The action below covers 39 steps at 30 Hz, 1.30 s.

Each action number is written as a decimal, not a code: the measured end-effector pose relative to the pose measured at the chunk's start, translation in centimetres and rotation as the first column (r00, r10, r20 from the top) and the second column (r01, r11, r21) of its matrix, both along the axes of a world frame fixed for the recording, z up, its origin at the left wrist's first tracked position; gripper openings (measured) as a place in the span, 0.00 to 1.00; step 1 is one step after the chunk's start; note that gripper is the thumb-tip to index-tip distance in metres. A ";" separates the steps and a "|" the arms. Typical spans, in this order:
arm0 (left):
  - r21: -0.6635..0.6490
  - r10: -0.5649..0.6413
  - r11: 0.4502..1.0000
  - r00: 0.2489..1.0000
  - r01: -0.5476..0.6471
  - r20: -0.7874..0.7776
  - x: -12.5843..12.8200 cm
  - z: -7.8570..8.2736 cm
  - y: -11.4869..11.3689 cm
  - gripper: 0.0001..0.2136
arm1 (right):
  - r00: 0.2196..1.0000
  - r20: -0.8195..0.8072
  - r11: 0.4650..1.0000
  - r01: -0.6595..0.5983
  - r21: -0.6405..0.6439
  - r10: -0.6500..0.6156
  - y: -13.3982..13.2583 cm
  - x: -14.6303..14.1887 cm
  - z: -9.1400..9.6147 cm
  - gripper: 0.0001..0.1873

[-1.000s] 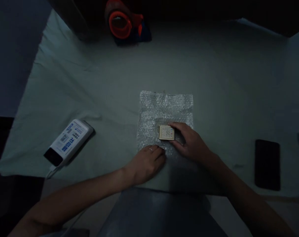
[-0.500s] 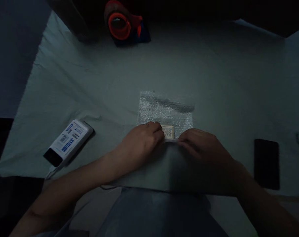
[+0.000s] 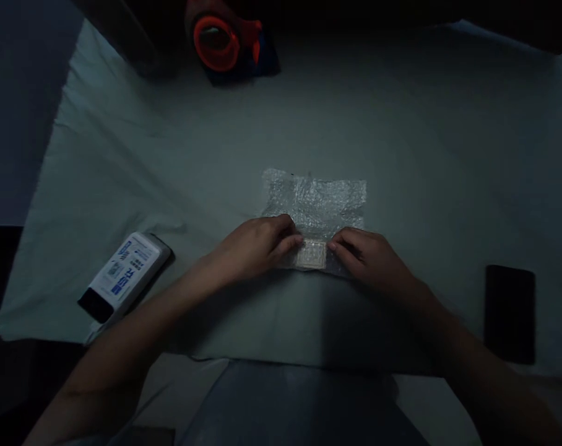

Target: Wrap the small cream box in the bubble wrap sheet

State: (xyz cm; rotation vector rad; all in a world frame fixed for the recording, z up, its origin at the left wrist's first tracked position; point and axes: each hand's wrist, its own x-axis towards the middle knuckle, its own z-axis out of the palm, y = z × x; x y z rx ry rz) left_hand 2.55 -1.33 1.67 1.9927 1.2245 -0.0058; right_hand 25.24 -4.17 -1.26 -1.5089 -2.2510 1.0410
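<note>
A sheet of clear bubble wrap (image 3: pixel 325 201) lies flat on the pale cloth. Its near edge is folded up over a small, light rectangular box (image 3: pixel 311 254), which shows through the plastic. From the left, my left hand (image 3: pixel 265 244) pinches the folded edge, thumb and fingers together beside the box. On the box's right side my right hand (image 3: pixel 367 251) grips the same fold between thumb and fingertips. The light is dim, so print on the box cannot be read.
An orange and blue tape dispenser (image 3: pixel 216 43) stands at the back left. A white box-like device (image 3: pixel 125 272) with blue print and a cable lies to the left. At the right rests a black phone (image 3: pixel 510 314). A dark object edges the back.
The near edge of the bubble wrap has been brought up over the small box, which was uncovered before. Both hands have shifted slightly away from me with the fold.
</note>
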 end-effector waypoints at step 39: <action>-0.311 0.583 0.805 0.770 -0.505 0.259 -4.1 -2.6 -0.3 0.17 | 0.942 0.308 0.785 -0.292 0.546 0.136 -3.8 -3.9 -0.3 0.17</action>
